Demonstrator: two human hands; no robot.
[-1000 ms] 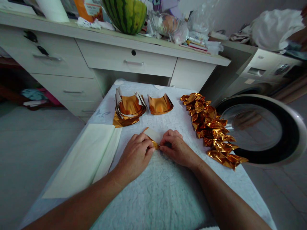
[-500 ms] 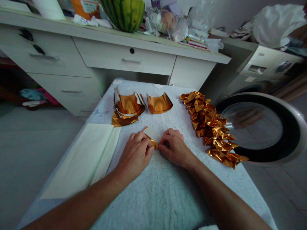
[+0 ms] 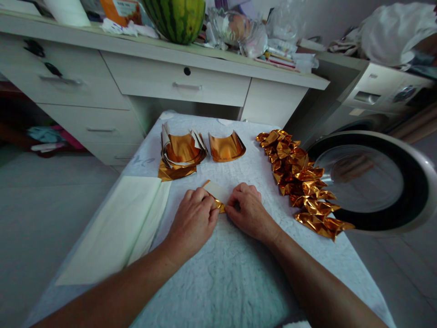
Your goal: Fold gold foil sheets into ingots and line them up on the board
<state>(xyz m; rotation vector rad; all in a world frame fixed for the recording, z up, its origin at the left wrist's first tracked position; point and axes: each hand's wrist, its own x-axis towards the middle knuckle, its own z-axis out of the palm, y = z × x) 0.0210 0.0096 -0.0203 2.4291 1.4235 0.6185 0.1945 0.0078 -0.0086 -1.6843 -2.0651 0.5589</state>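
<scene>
in the head view, the left hand [image 3: 196, 216] lies a little left of the middle of the frame, fingers curled and closed on a small sheet [image 3: 215, 188], pressing down its left side; the right hand [image 3: 248, 212], just right of the middle, has its thumb and fingertips drawn together at the sheet's lower right corner; the sheet sits between the two hands at the centre of the frame, pale face up, with a gold fold [image 3: 220, 207] along its near edge (partly hidden by the left fingers).

above the hands, a curved stack of gold sheets [image 3: 184, 148] stands left of centre, a flat gold piece [image 3: 177, 173] showing under it; a smaller curved gold stack [image 3: 227, 146] stands just to its right; at right of centre a row of folded gold pieces [image 3: 297, 177] slants down toward the lower right; pale paper [image 3: 109, 223] lies at lower left, all on a cloth-covered table [image 3: 221, 273].

across the top runs a white desk [image 3: 146, 82] bearing a watermelon [image 3: 174, 18]; at upper right is a washing machine [image 3: 357, 98], its round door [image 3: 414, 182] swung open beside the table.
</scene>
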